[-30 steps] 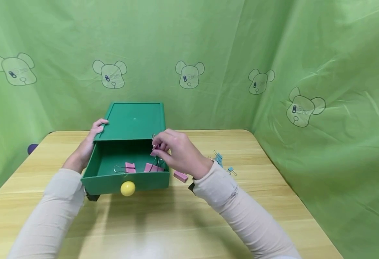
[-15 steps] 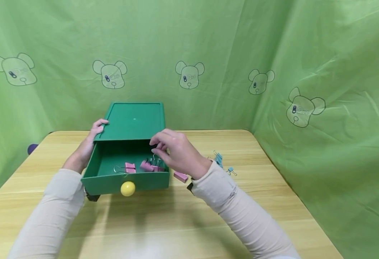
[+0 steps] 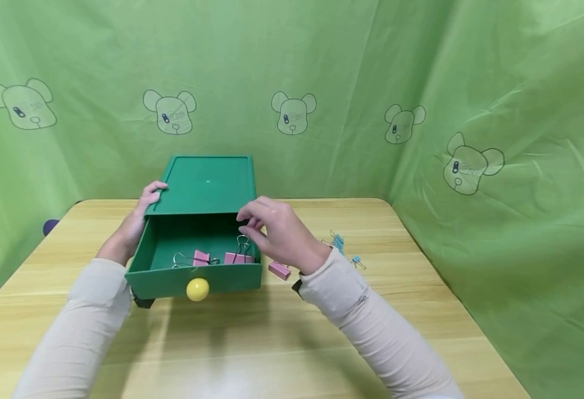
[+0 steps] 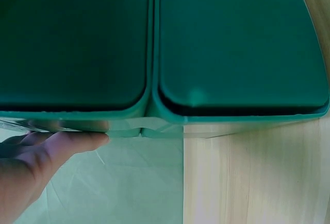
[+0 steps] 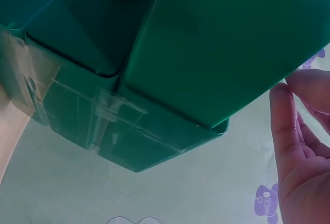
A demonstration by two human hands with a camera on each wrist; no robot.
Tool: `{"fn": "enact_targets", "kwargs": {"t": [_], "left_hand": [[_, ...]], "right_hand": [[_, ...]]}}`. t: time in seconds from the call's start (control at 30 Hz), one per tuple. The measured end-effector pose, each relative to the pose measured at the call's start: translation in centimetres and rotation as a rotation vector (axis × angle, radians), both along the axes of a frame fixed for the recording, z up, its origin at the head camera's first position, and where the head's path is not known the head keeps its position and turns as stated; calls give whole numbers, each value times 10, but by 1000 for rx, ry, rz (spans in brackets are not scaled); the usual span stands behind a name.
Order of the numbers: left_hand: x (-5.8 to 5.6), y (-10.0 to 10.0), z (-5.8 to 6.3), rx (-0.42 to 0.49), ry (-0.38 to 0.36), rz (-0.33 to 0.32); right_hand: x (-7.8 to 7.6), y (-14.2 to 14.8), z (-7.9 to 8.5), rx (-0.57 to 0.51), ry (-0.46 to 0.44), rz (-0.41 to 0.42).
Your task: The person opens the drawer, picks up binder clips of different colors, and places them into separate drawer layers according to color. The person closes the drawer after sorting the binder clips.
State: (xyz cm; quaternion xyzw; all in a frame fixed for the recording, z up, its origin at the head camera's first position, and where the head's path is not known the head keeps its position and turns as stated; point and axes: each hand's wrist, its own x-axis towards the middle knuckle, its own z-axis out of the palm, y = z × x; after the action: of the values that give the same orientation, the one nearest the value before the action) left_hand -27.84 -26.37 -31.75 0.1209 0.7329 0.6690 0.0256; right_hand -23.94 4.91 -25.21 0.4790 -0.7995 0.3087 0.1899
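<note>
A green drawer box [image 3: 207, 185] stands at the left of the table, with its green drawer [image 3: 164, 285] pulled out and a yellow knob [image 3: 198, 289] on the front. My left hand [image 3: 139, 213] rests along the box's left side, fingertips over the top edge; in the left wrist view a finger [image 4: 85, 140] lies straight against it. Pink binder clips lie in the drawer: one [image 3: 201, 258] near the middle, another [image 3: 239, 258] at the right with handles up. My right hand [image 3: 282, 230] hovers over the drawer's right edge, fingers bent and nothing between thumb and fingertips.
A pink binder clip [image 3: 279, 270] lies on the wooden table [image 3: 372, 332] just right of the drawer. Farther right lie blue binder clips [image 3: 338, 243], with a smaller one [image 3: 356, 259] in front. Behind hangs a green curtain [image 3: 342, 66] with bear-head prints.
My right hand has let a pink binder clip drop into the drawer, where it tumbled among the others. The right hand stays above the drawer edge; the left hand has not moved.
</note>
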Motion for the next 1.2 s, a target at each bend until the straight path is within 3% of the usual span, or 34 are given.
{"fn": "enact_targets", "kwargs": {"t": [0.27, 0.7, 0.9, 1.2], "left_hand": [[1, 0, 0, -4, 0, 3], [1, 0, 0, 5, 3, 6], [1, 0, 1, -11, 1, 7], [1, 0, 0, -34, 11, 5]], "right_hand": [[-9, 8, -10, 8, -9, -54], [-27, 24, -29, -30, -34, -274], [-39, 31, -43, -6, -118, -378], [-51, 38, -63, 102, -306, -461]]}}
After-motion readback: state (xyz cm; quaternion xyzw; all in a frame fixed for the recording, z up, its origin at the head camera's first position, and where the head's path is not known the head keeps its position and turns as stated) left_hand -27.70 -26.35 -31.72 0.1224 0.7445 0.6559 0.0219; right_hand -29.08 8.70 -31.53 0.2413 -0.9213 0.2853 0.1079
